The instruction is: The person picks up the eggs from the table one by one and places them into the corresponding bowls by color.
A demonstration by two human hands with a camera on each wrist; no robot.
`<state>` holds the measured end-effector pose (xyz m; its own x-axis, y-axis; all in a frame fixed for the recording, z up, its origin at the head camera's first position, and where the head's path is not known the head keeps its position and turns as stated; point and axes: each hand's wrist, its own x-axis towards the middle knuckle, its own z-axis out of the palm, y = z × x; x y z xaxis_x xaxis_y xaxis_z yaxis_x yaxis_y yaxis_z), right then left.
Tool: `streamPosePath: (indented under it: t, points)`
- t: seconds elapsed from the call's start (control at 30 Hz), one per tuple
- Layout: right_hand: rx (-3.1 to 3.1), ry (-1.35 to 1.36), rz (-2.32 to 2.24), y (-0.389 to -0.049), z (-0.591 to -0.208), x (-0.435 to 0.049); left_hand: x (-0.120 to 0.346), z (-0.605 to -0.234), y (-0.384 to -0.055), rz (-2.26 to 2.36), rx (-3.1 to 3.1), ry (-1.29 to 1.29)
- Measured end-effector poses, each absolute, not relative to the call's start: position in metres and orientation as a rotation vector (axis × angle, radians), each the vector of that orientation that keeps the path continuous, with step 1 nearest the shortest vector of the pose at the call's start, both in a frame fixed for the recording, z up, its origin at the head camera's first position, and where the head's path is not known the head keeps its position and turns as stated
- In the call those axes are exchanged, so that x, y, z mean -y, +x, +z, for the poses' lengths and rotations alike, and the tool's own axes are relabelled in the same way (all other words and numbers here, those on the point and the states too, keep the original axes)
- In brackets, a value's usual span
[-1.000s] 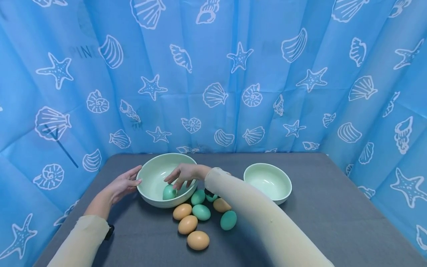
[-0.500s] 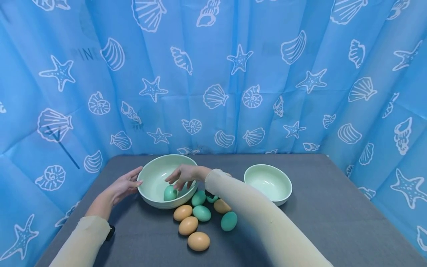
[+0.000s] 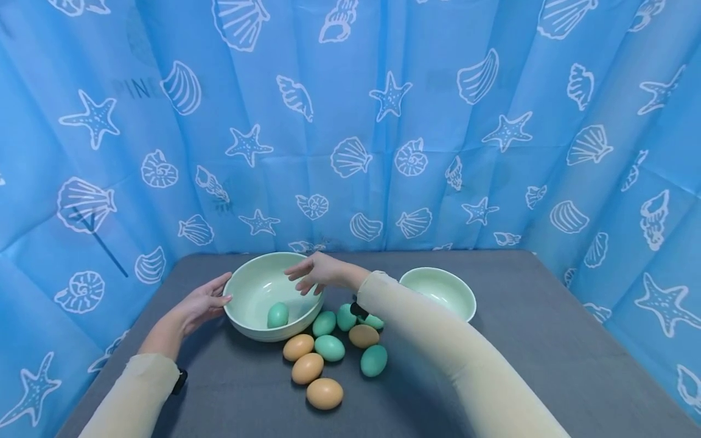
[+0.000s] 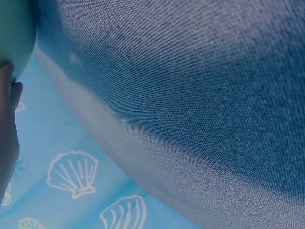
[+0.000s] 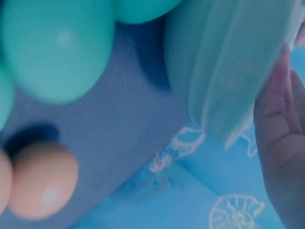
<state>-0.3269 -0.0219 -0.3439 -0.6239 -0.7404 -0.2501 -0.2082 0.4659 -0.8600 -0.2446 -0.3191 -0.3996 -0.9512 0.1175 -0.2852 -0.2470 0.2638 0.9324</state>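
A large pale green bowl (image 3: 249, 289) stands at the back left of the table, with one green egg (image 3: 278, 315) lying in it near the front wall. My left hand (image 3: 202, 303) rests against the bowl's left side, thumb and fingers spread at the rim. Above the bowl's right rim my right hand (image 3: 320, 272) hovers, fingers loosely extended and nothing in them. In front and to the right of the bowl lie several loose eggs, among them a green egg (image 3: 330, 348), a darker green egg (image 3: 374, 361) and a light brown egg (image 3: 325, 393).
A smaller pale green bowl (image 3: 438, 286) stands at the back right, partly behind my right sleeve (image 3: 432, 328). Grey cloth covers the table (image 3: 547, 340). A blue curtain (image 3: 350, 121) with white shells hangs directly behind it.
My right hand has let go of the green egg in the large bowl and moved up and right to the rim. The egg stays in the bowl; my left hand keeps its place.
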Motion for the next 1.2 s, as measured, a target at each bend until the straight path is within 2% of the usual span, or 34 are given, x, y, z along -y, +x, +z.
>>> streamPosePath:
  t: [0.5, 1.2]
  points:
    - [-2.258, -0.677, -1.276, -0.301, -0.321, -0.049, 0.321, -0.398, -0.245, 1.715, -2.234, -0.091]
    - [-2.259, -0.621, -1.292, -0.268, -0.351, -0.122, 0.315, -0.400, -0.244, 1.794, -2.252, -0.099]
